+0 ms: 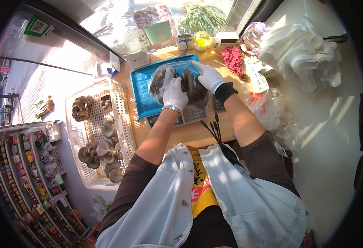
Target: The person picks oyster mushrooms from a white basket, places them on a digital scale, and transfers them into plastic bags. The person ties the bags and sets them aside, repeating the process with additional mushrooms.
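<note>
In white gloves, both my hands are at a clear plastic bag (161,81) of grey-brown oyster mushrooms (190,85). The bag is over the blue tray (137,90) of a weighing scale, whose keypad (197,115) shows below it. My left hand (173,93) grips the bag's near left part, thumb and fingers bunched on the film. At the bag's upper right, my right hand (211,77) holds the film near its edge, with mushrooms just beside the fingers. Folds of film and the gloves hide part of the mushrooms.
Left of the scale, a white plastic crate (99,183) holds more oyster mushrooms. Dark cables (215,130) lie at the table's near edge. Red shreds (233,62), a yellow-filled jar (202,40) and plastic bags (299,55) lie beyond and right. Packet shelves (29,167) stand lower left.
</note>
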Available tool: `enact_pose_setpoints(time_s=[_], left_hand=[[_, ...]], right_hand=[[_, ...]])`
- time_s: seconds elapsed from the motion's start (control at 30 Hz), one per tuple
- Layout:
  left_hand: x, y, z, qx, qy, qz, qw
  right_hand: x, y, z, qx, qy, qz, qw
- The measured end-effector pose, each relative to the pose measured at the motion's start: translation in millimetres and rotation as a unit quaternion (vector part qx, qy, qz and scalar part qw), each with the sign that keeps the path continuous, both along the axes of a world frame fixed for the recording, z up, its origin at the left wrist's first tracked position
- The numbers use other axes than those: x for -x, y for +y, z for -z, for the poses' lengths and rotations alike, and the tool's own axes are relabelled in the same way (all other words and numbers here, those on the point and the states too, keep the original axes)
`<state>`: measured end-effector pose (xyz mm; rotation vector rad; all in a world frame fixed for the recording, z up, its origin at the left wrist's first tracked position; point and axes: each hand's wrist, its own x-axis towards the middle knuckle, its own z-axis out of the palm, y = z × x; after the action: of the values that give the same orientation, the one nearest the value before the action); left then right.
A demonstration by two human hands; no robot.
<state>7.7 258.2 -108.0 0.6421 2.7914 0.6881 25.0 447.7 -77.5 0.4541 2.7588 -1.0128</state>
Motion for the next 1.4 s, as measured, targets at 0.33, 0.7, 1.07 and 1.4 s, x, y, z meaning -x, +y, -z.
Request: enact_pose_setpoints(time_s=[0.33, 0.7, 1.07, 1.4], left_hand=[[-26, -55, -81, -0.276, 0.089, -0.08, 0.954], [23, -111, -93, -0.314, 0.207, -0.154, 0.914], [17, -36, -46, -0.116, 0.207, 0.073, 0.969], [35, -129, -62, -0.245, 0.225, -0.119, 0.935]], right_hand=[[-79, 0, -21, 0.414, 0.101, 0.164, 0.89], [-124, 5, -46, 0.35, 0.163, 0.198, 0.901], [-107, -13, -17, 0.261, 0.11, 0.204, 0.937], [-124, -23, -26, 0.31, 0.186, 0.231, 0.903]])
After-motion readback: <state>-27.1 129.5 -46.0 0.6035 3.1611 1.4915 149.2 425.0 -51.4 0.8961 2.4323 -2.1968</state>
